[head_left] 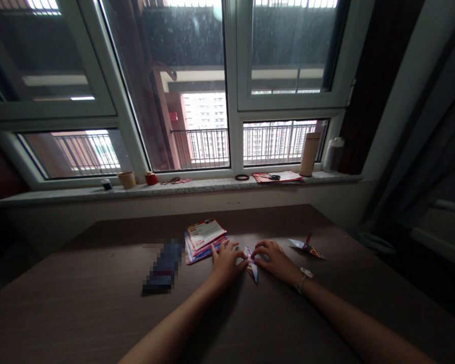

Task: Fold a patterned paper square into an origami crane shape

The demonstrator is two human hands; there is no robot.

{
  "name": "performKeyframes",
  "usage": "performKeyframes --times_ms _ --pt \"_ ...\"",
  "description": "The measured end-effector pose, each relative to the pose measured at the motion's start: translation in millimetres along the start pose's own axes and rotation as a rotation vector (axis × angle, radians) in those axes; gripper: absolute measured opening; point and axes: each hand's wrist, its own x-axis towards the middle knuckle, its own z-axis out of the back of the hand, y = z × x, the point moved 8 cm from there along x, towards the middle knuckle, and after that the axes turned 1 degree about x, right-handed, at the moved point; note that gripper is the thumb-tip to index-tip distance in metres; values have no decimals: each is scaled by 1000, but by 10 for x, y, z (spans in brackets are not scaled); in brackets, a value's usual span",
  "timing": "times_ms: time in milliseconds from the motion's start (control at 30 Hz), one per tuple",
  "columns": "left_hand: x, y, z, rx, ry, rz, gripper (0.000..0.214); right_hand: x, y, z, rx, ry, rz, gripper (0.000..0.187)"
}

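Observation:
A small piece of folded paper [253, 271], narrow and pointed at both ends, lies on the brown table [117, 323] between my hands. My left hand [227, 263] pinches its left edge with thumb and forefinger, the other fingers spread toward the paper stack. From the other side, my right hand [273, 257] grips the paper's right edge with curled fingers. A bracelet [305, 273] circles my right wrist. Right of that hand rests a folded paper crane [309, 247] with wings spread. The stack of printed paper sheets [205, 235] lies just beyond my left hand.
A blurred-out dark flat object [165, 265] lies left of the stack. Along the windowsill [212, 186] stand a paper cup [127, 179], a red spool [150, 178], a brown ring [241, 177], scissors [274, 177] on red-edged papers, a tan flask [310, 154] and a clear bottle [332, 155].

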Motion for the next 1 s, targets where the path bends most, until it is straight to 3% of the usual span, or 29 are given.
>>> performKeyframes --times_ms 800,1000 --pt "-100 -59 55 67 69 -52 30 -45 48 9 -45 191 -9 41" --pt "-104 -63 61 78 71 -64 30 -74 77 8 -64 222 13 54"
